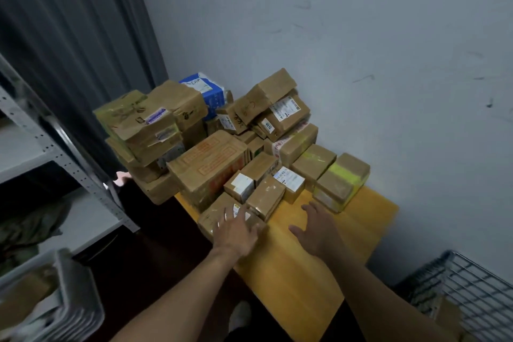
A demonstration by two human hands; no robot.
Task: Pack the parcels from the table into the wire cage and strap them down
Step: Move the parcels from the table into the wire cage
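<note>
Parcel label [268,125] reading 4012, blue parcel [211,91]

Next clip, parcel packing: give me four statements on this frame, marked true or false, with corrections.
1. The left hand lies flat on a near parcel of the pile. True.
2. The right hand grips a parcel. False: it is open over the bare table, holding nothing.
3. The wire cage stands to the right of the table. True.
4. The blue parcel sits at the front of the pile. False: it is at the back, near the wall.
</note>
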